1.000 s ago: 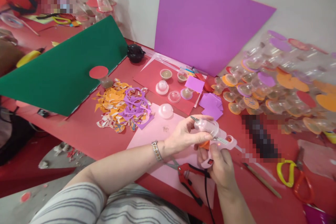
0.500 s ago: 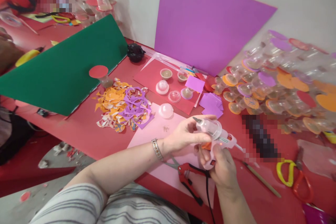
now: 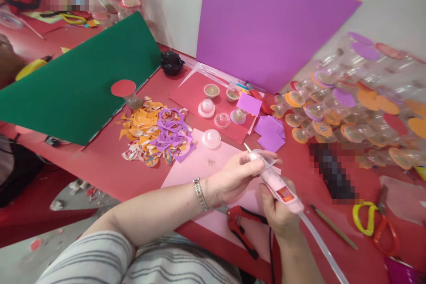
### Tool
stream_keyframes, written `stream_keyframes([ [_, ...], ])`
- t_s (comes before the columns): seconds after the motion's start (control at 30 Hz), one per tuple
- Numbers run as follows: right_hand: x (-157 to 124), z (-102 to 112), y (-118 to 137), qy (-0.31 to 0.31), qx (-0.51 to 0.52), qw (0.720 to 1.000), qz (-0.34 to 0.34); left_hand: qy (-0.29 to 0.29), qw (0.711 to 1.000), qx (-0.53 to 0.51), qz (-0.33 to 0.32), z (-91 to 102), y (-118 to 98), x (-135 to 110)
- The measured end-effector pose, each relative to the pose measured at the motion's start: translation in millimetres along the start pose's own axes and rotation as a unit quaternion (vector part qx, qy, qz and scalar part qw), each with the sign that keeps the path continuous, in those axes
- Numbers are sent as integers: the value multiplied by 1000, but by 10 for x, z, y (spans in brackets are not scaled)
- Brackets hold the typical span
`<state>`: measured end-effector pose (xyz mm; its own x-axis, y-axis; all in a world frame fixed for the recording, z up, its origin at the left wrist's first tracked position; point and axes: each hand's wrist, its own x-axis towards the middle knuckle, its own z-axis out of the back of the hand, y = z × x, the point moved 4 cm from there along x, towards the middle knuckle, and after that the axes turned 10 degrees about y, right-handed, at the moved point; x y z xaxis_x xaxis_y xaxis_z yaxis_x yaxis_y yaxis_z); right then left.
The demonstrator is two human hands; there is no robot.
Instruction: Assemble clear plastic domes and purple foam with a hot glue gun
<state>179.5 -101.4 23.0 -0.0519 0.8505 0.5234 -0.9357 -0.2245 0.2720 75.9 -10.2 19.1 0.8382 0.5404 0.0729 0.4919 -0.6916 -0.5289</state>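
Observation:
My right hand (image 3: 281, 215) is wrapped round a pink glue gun (image 3: 278, 183), its metal tip pointing up and left. A long translucent glue stick (image 3: 321, 244) runs out of the gun's back end. My left hand (image 3: 234, 175) pinches a clear plastic dome lid (image 3: 269, 163) at the front of the gun; the tip appears to stick out past it. Some left fingers are hidden behind the lid and gun. Below the hands, red-handled pruning shears (image 3: 241, 226) lie on a pink sheet (image 3: 186, 164). Near my left hand rests another clear dome (image 3: 211, 139).
Orange and purple paper scraps (image 3: 156, 131) are heaped at left, before a green board (image 3: 100, 84). Small plastic cups (image 3: 211, 92) sit on a red sheet. Several plastic hourglasses (image 3: 346, 97) are stacked at right, above yellow-and-red scissors (image 3: 376, 222). A purple board (image 3: 266, 22) leans behind.
The glue gun has turned in my right hand, so its top and the trailing glue stick now show. My left thumb has moved onto the dome lid at its front.

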Motion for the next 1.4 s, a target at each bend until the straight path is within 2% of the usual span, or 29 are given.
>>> stream_keyframes([
  [0.1,2,0,11,10,38,999,-37,2,999,34,-18,18,-14,16],
  [0.23,0,-21,57,37,193,976,-92,14,996,82,-43,34,-44,17],
  [0.37,-70,-104,50,60,379,903,-195,45,993,109,-21,1,-54,-13],
  [0.53,-201,-241,-20,85,527,796,-286,43,990,134,3,-10,-82,-47],
  [0.63,-220,-268,-44,84,556,766,-313,96,986,129,35,-24,-54,-53],
  [0.7,-194,-251,-32,80,549,773,-308,120,985,119,45,-17,-37,-49],
  [0.8,-128,-187,3,77,503,816,-274,117,987,105,35,15,-22,-20],
  [0.87,-88,-120,3,62,436,864,-243,92,991,98,9,36,-17,6],
  [0.97,-42,-4,-21,19,255,950,-180,44,994,89,-39,42,-4,25],
  [1.03,-16,45,-23,-7,123,982,-140,33,995,79,-47,18,18,23],
  [1.1,12,55,8,-19,37,995,-90,26,997,63,-43,-5,35,14],
  [1.2,38,34,79,-18,-5,999,-27,9,999,41,-26,-20,41,0],
  [1.27,40,22,92,-14,10,999,-37,4,999,43,-20,-24,31,-6],
  [1.4,42,7,96,10,118,990,-77,16,996,92,-17,-24,17,-12],
])
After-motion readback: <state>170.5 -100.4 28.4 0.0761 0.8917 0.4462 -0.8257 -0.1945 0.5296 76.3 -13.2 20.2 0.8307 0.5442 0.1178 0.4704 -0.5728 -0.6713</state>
